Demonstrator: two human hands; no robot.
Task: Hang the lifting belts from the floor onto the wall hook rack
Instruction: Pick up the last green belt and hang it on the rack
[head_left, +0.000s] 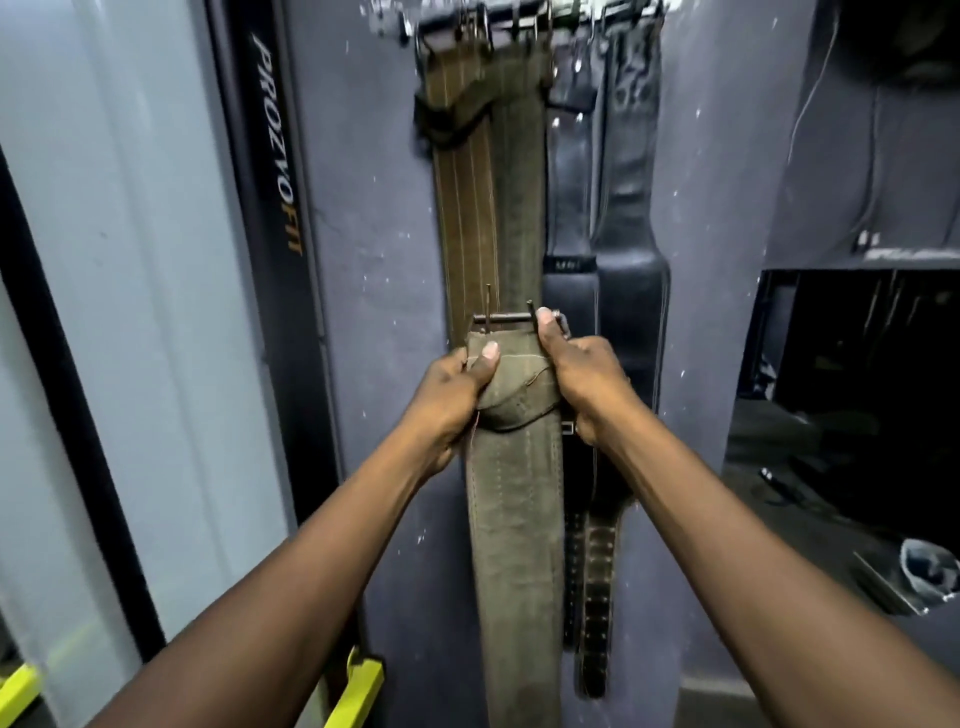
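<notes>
I hold an olive-green suede lifting belt (511, 519) upright in front of a grey wall. My left hand (457, 395) grips its left edge just below the metal buckle (511, 319). My right hand (582, 379) grips the right edge, thumb resting against the buckle. The belt's tail hangs straight down between my forearms. High on the wall the hook rack (519, 21) carries two brown-green belts (488, 182) and black leather belts (618, 208), all hanging by their buckles. The buckle in my hands is well below the rack.
A black upright frame (270, 218) with lettering stands left of the wall panel, yellow parts (358, 686) near its foot. To the right a dark recess (857, 389) opens under a shelf, with a cable and clutter on the floor.
</notes>
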